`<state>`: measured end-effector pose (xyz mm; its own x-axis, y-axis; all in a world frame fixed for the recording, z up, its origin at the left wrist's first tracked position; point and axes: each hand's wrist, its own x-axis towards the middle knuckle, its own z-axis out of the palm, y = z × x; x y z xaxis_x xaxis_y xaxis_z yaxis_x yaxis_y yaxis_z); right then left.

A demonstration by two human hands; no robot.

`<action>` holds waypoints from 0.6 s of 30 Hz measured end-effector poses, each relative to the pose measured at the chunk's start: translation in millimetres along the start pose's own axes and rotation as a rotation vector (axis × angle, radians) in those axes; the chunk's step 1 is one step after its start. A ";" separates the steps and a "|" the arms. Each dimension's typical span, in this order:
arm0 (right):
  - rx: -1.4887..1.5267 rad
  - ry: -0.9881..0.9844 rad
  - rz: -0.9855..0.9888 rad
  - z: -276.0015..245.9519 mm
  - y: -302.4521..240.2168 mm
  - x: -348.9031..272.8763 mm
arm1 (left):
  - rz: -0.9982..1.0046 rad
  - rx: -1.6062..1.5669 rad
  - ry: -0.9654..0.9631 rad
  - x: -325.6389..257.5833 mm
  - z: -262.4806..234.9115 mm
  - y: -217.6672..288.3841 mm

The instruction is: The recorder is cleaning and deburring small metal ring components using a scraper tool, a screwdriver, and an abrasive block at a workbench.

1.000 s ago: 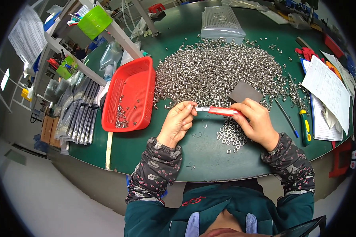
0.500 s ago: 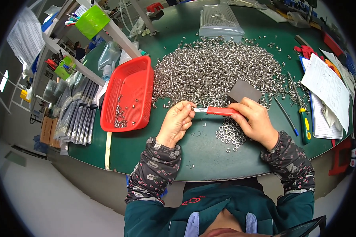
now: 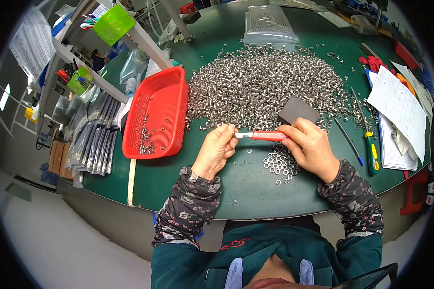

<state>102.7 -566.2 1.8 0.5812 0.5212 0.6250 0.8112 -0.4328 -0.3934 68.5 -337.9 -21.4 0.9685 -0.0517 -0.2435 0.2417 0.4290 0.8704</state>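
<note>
My right hand [image 3: 309,147] is closed around the red handle of a utility knife [image 3: 267,136], held level above the table. Its short silver blade points left and meets the fingertips of my left hand [image 3: 216,148]. Those fingers pinch a small metal ring [image 3: 236,131], mostly hidden by the thumb and forefinger. Below the knife lies a flat cluster of metal rings [image 3: 278,163], partly covered by my right hand. Beyond both hands spreads a large heap of loose metal rings [image 3: 260,86]. A dark grey block [image 3: 298,111] stands at the heap's near edge.
To the left, a red plastic basket [image 3: 157,103] holds some metal pieces. On the right lie a yellow-green-handled screwdriver [image 3: 372,156], a blue-tipped pen [image 3: 350,143] and a clipboard with papers [image 3: 395,96]. Plastic-wrapped trays [image 3: 269,24] sit at the back.
Both hands stay almost in place. The left fingertips and the ring have shifted slightly against the blade; the knife remains in my right hand.
</note>
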 end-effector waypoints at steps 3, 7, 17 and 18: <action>0.004 -0.006 0.006 0.2 -0.4 0.0 | -0.033 0.013 -0.002 -0.2 1.0 0.2; 0.007 0.017 -0.009 0.8 0.2 0.9 | -0.076 -0.041 -0.026 0.4 1.4 -1.4; 0.122 0.059 0.093 0.2 6.7 0.6 | -0.106 -0.109 -0.047 1.3 0.1 1.0; 0.109 0.054 0.077 0.7 6.5 0.2 | -0.107 -0.118 -0.049 1.1 0.3 1.2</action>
<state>108.1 -568.4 -1.0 0.6396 0.4479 0.6248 0.7686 -0.3860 -0.5101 69.9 -337.7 -20.5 0.9400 -0.1451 -0.3087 0.3378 0.5213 0.7837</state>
